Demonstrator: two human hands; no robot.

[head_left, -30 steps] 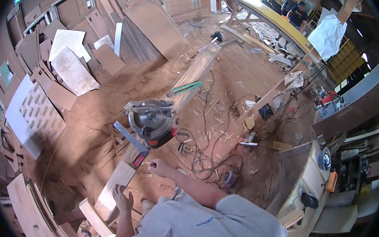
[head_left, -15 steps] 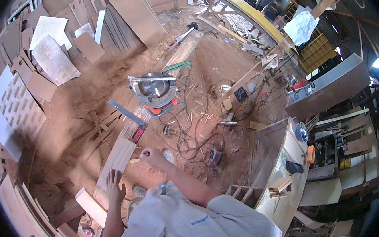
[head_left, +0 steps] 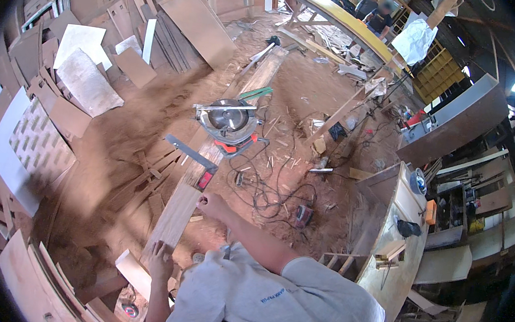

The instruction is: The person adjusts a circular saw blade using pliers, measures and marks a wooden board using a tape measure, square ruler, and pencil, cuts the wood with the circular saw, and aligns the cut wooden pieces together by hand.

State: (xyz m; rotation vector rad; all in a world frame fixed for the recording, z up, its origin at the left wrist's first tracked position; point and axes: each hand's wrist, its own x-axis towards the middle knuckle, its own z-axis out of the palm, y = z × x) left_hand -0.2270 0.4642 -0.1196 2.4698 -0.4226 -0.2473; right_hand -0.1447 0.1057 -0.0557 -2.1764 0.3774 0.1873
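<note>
A pale wooden board (head_left: 176, 215) lies lengthwise in front of me, on top of a longer plank that runs away from me. My left hand (head_left: 161, 259) rests at the board's near end with its fingers on the wood. Beside the board's far right corner, my right hand (head_left: 211, 207) is closed, thumb and fingers together; whatever may be inside cannot be made out. Just beyond it a square (head_left: 190, 154) with a dark blade and red handle lies across the plank. Further along stands a miter saw (head_left: 229, 119) with a round blade.
Tangled black cables (head_left: 266, 201) and a red power tool (head_left: 304, 215) lie on the sawdust floor at right. A workbench (head_left: 390, 280) stands near my right side. Panels (head_left: 198, 26) lean at the far left. A tape measure (head_left: 130, 309) sits low left. Two people are beyond a yellow table (head_left: 347, 23).
The view has shifted, so the scene sits further right. My left hand's fingers were spread flat on the board and now look more bent near its end. My right hand stays closed, nearer the square.
</note>
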